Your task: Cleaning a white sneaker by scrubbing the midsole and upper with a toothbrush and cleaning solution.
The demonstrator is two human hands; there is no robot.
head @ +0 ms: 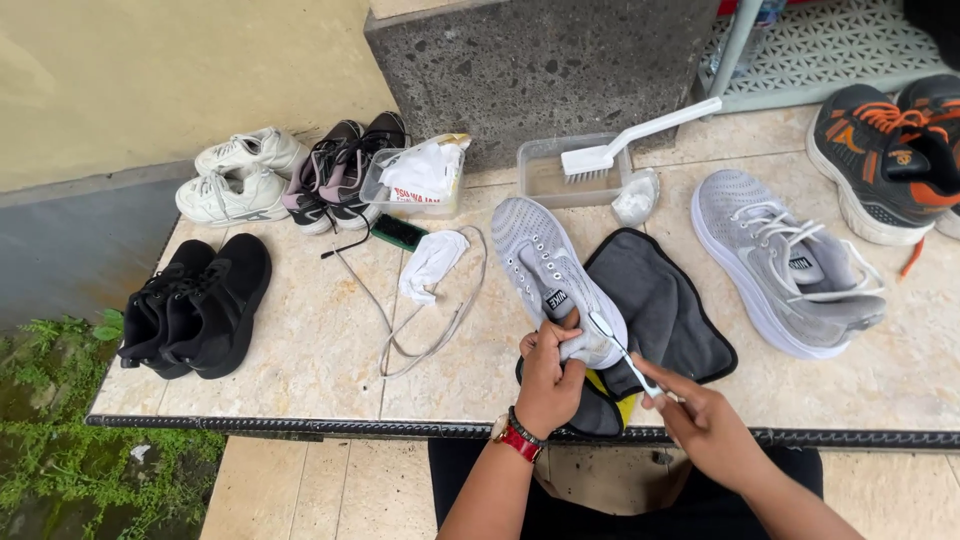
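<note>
My left hand (548,372), with a red watch on the wrist, grips the heel end of a light grey mesh sneaker (545,265) and tilts it up over a dark grey cloth (665,300). My right hand (700,415) holds a small toothbrush (625,352), its head against the sneaker's heel opening. The matching grey sneaker (785,265) lies laced on the tiles to the right.
On the tiled ledge (310,340) lie loose laces (425,335), a white rag (430,262), a clear tub with a white scrub brush (605,155), another tub holding a cloth (420,175), black shoes (195,305), white sneakers (240,175), dark pink-trimmed shoes (345,165) and orange-black shoes (890,155).
</note>
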